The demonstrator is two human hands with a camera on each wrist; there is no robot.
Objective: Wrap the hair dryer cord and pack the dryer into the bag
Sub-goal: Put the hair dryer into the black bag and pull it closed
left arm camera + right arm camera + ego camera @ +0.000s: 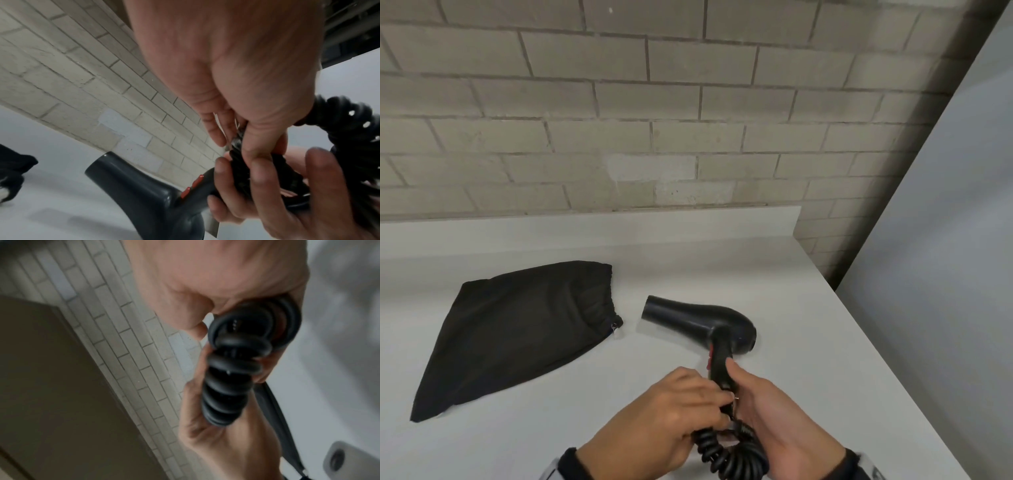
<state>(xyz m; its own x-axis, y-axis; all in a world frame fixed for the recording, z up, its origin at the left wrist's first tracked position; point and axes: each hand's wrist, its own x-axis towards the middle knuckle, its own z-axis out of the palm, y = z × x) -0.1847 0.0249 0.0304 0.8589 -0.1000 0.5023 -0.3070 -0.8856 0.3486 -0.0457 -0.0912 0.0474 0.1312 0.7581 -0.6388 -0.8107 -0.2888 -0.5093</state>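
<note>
Right hand (767, 411) grips dryer (702, 322) handle, left hand (674, 407) pinches springy coiled cord (732, 455); rigid body likely best carried by handle into limp bag (517, 329).

Bare white counter (774, 274) lies open between the flat black fabric bag (517, 329) and the black plastic hair dryer's (698, 320) nozzle. Behind both, a raised white ledge (585, 222) and grey brick wall (619, 120) bound the counter.
</note>
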